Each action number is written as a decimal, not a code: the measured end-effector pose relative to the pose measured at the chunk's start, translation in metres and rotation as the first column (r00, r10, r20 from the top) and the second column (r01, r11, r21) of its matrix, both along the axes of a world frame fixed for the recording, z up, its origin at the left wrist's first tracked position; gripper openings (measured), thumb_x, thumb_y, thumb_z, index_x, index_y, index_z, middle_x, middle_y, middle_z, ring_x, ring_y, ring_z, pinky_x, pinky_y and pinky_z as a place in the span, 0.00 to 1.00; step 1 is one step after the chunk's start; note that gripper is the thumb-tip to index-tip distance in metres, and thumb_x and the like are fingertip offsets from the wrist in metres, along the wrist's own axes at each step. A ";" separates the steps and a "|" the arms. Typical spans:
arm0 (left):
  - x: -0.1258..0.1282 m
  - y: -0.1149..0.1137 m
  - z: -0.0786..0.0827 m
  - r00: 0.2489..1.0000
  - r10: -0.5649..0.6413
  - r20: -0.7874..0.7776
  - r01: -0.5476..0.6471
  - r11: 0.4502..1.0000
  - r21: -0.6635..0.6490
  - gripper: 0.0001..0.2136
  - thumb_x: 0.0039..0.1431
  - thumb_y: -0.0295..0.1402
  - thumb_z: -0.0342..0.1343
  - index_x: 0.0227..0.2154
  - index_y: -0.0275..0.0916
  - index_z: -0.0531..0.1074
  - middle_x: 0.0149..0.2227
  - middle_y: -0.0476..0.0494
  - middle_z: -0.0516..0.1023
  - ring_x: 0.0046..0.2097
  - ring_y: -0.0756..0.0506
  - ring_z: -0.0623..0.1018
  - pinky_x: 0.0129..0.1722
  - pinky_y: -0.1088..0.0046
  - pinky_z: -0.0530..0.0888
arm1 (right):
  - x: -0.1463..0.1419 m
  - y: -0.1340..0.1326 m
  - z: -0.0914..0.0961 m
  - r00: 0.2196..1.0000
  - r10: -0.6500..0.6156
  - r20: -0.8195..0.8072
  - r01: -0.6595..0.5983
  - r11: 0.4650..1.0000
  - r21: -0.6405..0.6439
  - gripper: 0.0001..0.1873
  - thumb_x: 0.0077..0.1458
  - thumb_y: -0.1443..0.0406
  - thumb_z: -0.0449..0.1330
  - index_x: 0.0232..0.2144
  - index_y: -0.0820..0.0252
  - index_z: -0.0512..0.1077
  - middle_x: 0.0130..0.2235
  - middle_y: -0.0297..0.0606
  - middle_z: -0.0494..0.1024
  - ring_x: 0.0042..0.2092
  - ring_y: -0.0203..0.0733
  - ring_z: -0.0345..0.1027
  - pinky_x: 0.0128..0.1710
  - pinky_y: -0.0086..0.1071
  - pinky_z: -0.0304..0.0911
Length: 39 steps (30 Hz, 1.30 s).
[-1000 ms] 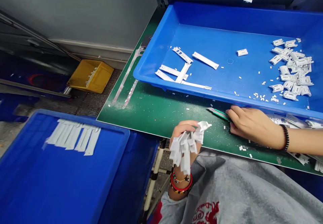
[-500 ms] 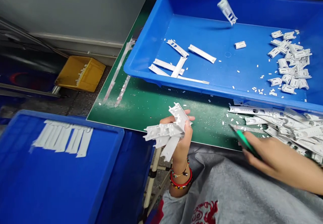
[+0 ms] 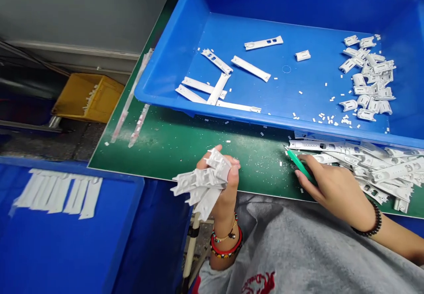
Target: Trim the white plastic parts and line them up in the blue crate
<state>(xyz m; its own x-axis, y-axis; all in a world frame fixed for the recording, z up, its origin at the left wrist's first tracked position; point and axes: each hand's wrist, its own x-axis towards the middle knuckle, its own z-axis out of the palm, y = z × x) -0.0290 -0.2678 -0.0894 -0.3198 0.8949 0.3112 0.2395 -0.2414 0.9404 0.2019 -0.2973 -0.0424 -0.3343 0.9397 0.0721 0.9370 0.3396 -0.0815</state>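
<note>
My left hand (image 3: 228, 177) is closed around several white moulded plastic pieces (image 3: 202, 183), fanned out over the front edge of the green table (image 3: 159, 152). Between the thumb and fingers of my right hand (image 3: 334, 188) is a green-handled craft knife (image 3: 300, 163), its thin tip pointing away to the upper left. Just beyond and to the right of that hand lies a heap of long white plastic parts (image 3: 394, 170). A big blue tray (image 3: 265, 119) behind both hands holds loose long strips (image 3: 251, 68) and a pile of short curved pieces (image 3: 374, 82).
At lower left, a second blue tray (image 3: 49, 250) carries a row of white strips (image 3: 58, 192). A yellow bin (image 3: 102, 97) stands further back at the left. Small white chips are scattered over the table. Two long tape-like strips (image 3: 141, 124) lie at the table's left side.
The white piece that was in mid-air above the big tray now lies in it. My right hand has moved left and away from me with the knife. The view has shifted slightly.
</note>
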 end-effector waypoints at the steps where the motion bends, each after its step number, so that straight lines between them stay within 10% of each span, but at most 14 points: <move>1: 0.001 -0.001 0.002 1.000 0.001 -0.002 -0.001 1.000 -0.021 0.14 0.63 0.40 0.59 0.48 0.42 0.68 0.33 0.51 0.78 0.31 0.50 0.78 0.40 0.69 0.78 | 0.001 0.002 -0.001 1.000 -0.024 0.006 0.024 1.000 0.003 0.21 0.71 0.57 0.41 0.43 0.64 0.68 0.19 0.32 0.71 0.18 0.41 0.65 0.20 0.30 0.41; 5: 0.000 -0.004 0.008 0.995 -0.048 -0.088 0.041 0.996 -0.077 0.05 0.63 0.34 0.58 0.41 0.42 0.72 0.39 0.49 0.80 0.38 0.49 0.81 0.46 0.66 0.77 | 0.009 0.008 -0.002 0.997 -0.081 -0.006 0.081 0.997 -0.001 0.21 0.71 0.56 0.42 0.41 0.63 0.70 0.18 0.31 0.69 0.17 0.41 0.64 0.19 0.31 0.44; 10: -0.005 -0.003 0.004 0.955 -0.094 -0.283 0.081 0.995 -0.056 0.10 0.59 0.35 0.63 0.43 0.42 0.74 0.40 0.46 0.80 0.41 0.46 0.80 0.44 0.66 0.77 | 0.012 0.014 0.003 0.938 0.184 -0.294 -0.217 0.973 -0.083 0.15 0.70 0.61 0.47 0.46 0.63 0.69 0.29 0.35 0.78 0.27 0.38 0.72 0.27 0.30 0.61; 15: 0.007 -0.004 0.007 0.998 0.005 -0.068 -0.010 0.997 -0.071 0.16 0.55 0.32 0.66 0.46 0.43 0.71 0.38 0.49 0.82 0.34 0.47 0.82 0.40 0.65 0.79 | 0.010 0.016 0.002 0.822 0.414 -0.392 -0.443 0.896 0.019 0.15 0.71 0.62 0.46 0.47 0.66 0.68 0.27 0.34 0.76 0.26 0.36 0.68 0.27 0.31 0.61; 28: 0.010 -0.002 0.012 0.985 0.002 -0.171 -0.011 0.999 -0.052 0.17 0.54 0.38 0.66 0.47 0.50 0.75 0.35 0.48 0.81 0.32 0.40 0.82 0.36 0.53 0.80 | 0.019 0.029 -0.026 0.676 0.579 -0.456 -0.582 0.799 0.152 0.17 0.71 0.61 0.44 0.49 0.69 0.66 0.26 0.33 0.74 0.25 0.33 0.66 0.25 0.30 0.58; 39: 0.004 0.006 0.008 0.984 -0.043 -0.175 0.062 0.993 0.100 0.13 0.52 0.31 0.67 0.42 0.45 0.78 0.38 0.49 0.82 0.35 0.44 0.82 0.38 0.61 0.80 | 0.008 0.009 -0.010 0.585 0.601 -0.545 -0.600 0.772 0.207 0.17 0.70 0.60 0.47 0.46 0.68 0.70 0.24 0.31 0.72 0.24 0.34 0.65 0.24 0.30 0.60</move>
